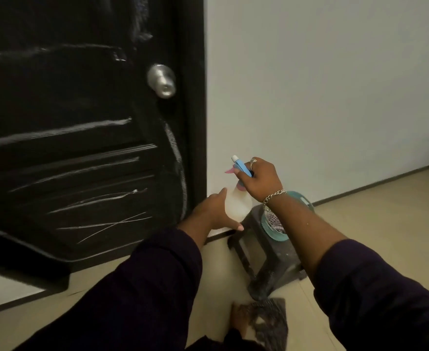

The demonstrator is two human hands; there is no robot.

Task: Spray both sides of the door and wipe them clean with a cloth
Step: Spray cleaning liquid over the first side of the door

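Both hands held the spray bottle (236, 203) right of the dark door (81, 122): left hand (214, 211) cupped its body, right hand (257, 179) gripped the trigger head; below stood a stool (269, 262) carrying a teal basket (299, 198).

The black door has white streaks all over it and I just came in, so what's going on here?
A person in dark sleeves holds a translucent white spray bottle with a blue head in both hands. The left hand cups the bottle's body from below, and the right hand grips the blue head. The black panelled door with its silver round knob shows pale streaks and is not wiped clean. A patterned cloth sits in a teal tub on a dark plastic stool beside the wall.
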